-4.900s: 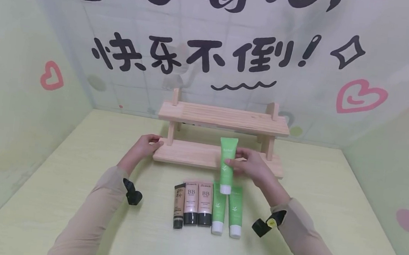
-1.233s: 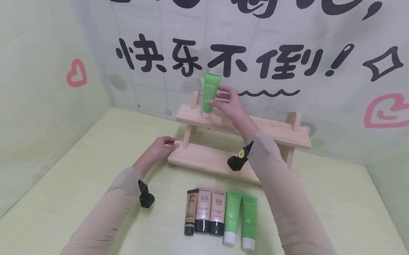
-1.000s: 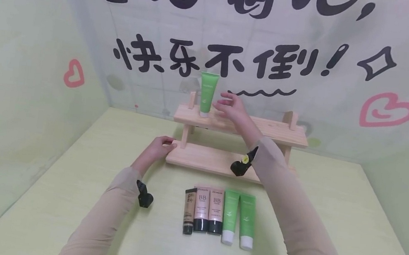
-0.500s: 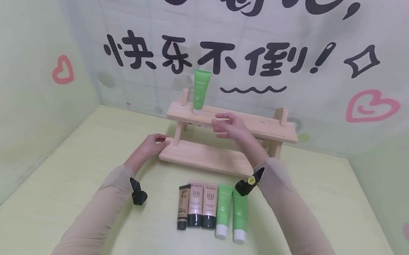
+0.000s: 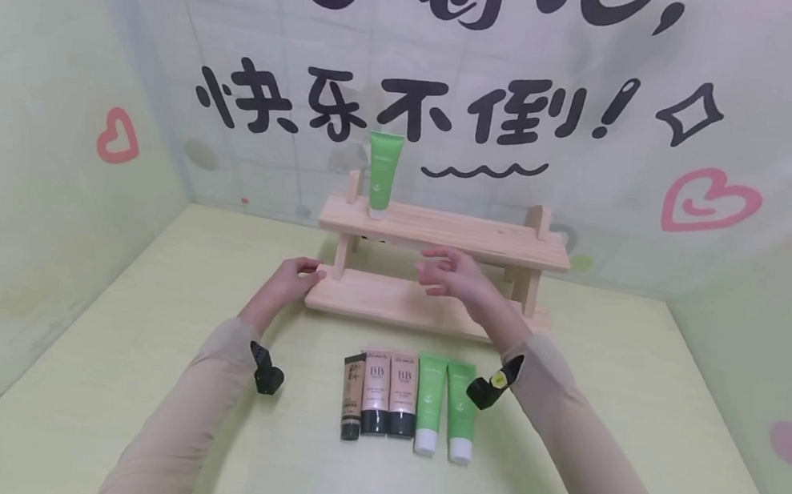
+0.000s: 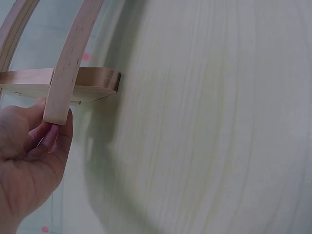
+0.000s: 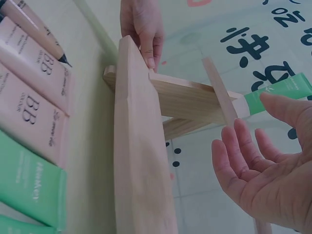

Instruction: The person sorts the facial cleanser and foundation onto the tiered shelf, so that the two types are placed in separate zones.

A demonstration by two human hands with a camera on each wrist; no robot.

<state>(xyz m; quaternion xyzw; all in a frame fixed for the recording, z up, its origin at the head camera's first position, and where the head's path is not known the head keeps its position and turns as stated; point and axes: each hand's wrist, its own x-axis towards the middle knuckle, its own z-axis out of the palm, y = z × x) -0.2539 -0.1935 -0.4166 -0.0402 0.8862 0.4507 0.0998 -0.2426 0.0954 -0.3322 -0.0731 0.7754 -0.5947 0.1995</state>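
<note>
A green tube (image 5: pixel 383 173) with a white cap stands cap-down near the left end of the upper board of a two-tier wooden rack (image 5: pixel 441 232). My left hand (image 5: pixel 291 283) grips the left end of the rack's lower board; the left wrist view shows the thumb and fingers (image 6: pixel 62 141) around the board's end. In front of the rack hovers my right hand (image 5: pixel 461 280), its fingers loosely bent and holding nothing. On the table lie a brown tube (image 5: pixel 352 395), two pink BB tubes (image 5: pixel 376 390) and two green tubes (image 5: pixel 429 403), side by side below the rack.
Behind the rack rises a wall (image 5: pixel 287 179) with black lettering and pink hearts. Side walls bound the pale wooden table (image 5: pixel 105 329) at left and right. A small black camera is strapped to each wrist.
The right hand has carried a green tube up to the rack's upper board and released it there standing. Since then it has drawn back down and rightward. The left hand keeps its grip.
</note>
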